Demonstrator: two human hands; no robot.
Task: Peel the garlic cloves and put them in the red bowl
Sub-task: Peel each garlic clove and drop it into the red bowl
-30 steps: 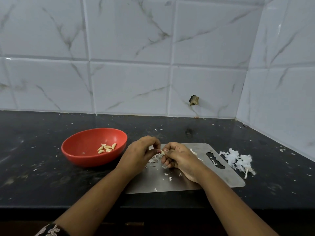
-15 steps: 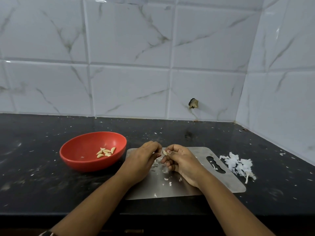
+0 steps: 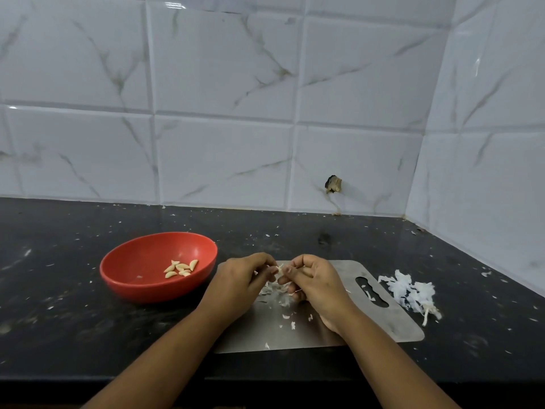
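Garlic clove point(image 3: 280, 270): small, pale, white papery skin; pinched between the curled fingers of left hand point(image 3: 240, 280) and right hand point(image 3: 317, 280), just above flat grey metal board point(image 3: 398, 326). Red bowl point(image 3: 132, 286): round, smooth, left of board; holds peeled cloves point(image 3: 180, 268), cream, crescent-shaped. Skin heap point(image 3: 410, 290): white, flaky, on dark speckled surface point(image 3: 59, 305).

No readable text or labels, seemingly
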